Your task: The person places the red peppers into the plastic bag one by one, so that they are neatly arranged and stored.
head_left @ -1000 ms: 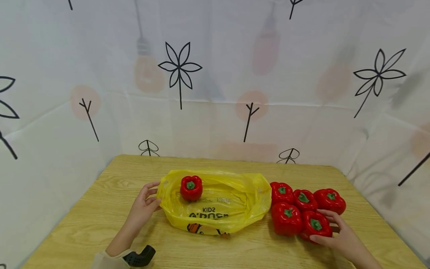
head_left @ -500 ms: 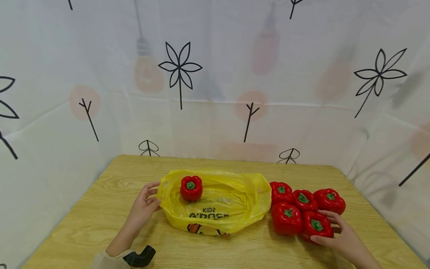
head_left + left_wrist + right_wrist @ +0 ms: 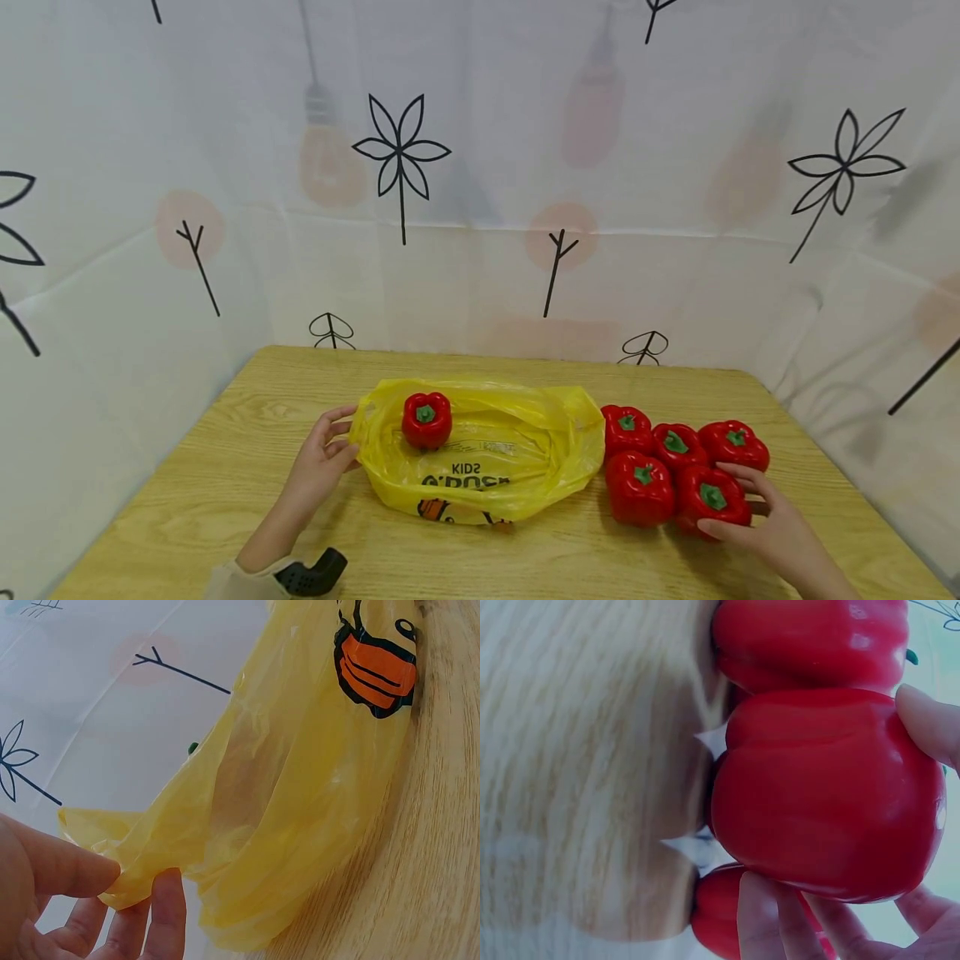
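My left hand [image 3: 322,458] pinches the left rim of a yellow plastic bag [image 3: 525,492] between thumb and fingers; the left wrist view shows the gathered film in that pinch. The bag lies with its mouth spread wide, and one red bell pepper [image 3: 427,421] sits inside near its left end. At the right, my right hand [image 3: 768,525] grips the nearest red bell pepper [image 3: 825,795], thumb on one side and fingers on the other. This pepper is close beside its neighbour [image 3: 640,490], green stem facing up.
Behind the gripped pepper stand more red bell peppers, one [image 3: 627,429] against the bag's right end, one [image 3: 678,444] in the middle and one [image 3: 733,444] at the far right. The wooden table [image 3: 202,483] ends at a patterned white cloth [image 3: 480,283].
My right hand and the pepper in it have shifted slightly right and up in the head view, away from the neighbouring pepper. The left hand and the bag have kept their places.
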Demonstrator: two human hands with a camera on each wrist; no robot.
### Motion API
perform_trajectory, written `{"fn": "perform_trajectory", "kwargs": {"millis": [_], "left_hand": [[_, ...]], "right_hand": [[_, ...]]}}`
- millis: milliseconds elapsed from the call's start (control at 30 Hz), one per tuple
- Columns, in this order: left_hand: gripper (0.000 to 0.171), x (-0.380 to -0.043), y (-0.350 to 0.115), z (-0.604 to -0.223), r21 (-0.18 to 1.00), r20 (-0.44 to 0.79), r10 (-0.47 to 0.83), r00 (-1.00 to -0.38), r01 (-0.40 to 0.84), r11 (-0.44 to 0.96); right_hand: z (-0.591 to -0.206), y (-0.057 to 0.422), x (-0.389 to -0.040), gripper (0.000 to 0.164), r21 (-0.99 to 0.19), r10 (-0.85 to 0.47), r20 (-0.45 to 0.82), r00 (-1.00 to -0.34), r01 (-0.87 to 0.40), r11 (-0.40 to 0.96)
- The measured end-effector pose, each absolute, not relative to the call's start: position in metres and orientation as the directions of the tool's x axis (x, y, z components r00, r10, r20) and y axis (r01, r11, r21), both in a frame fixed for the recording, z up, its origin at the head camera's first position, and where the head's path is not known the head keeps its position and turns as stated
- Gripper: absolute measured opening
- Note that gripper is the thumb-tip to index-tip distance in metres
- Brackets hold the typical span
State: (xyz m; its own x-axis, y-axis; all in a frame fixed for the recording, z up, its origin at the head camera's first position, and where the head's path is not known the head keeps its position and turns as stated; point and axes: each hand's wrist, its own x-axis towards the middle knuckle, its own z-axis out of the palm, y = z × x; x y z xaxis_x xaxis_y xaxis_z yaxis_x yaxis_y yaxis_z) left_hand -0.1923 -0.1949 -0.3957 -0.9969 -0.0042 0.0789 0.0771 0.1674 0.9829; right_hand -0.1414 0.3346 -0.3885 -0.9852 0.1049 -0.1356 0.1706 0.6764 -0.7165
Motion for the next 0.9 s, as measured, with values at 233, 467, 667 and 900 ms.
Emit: {"fn": "perform_trajectory", "kwargs": {"millis": [233,467,667,900], "left_hand": [[0.049,-0.193,-0.195,-0.395,0.984,0.079,-0.005,-0.997,0.077,0.158],[0.049,-0.193,-0.194,-0.395,0.985,0.073,-0.009,-0.997,0.071,0.159],[0.049,-0.192,-0.194,-0.395,0.985,0.078,-0.002,-0.997,0.077,0.154],[0.049,-0.192,-0.194,-0.395,0.985,0.079,0.000,-0.997,0.078,0.156]], "right_hand": [[-0.380,0.333,-0.140,0.089,-0.736,0.133,-0.140,-0.981,0.193,0.649],[-0.373,0.331,-0.136,0.084,-0.779,0.126,-0.102,-0.987,0.158,0.606],[-0.370,0.328,-0.134,0.085,-0.779,0.145,-0.046,-0.988,0.126,0.614],[-0.360,0.323,-0.132,0.085,-0.766,0.169,-0.012,-0.985,0.118,0.632]]}}
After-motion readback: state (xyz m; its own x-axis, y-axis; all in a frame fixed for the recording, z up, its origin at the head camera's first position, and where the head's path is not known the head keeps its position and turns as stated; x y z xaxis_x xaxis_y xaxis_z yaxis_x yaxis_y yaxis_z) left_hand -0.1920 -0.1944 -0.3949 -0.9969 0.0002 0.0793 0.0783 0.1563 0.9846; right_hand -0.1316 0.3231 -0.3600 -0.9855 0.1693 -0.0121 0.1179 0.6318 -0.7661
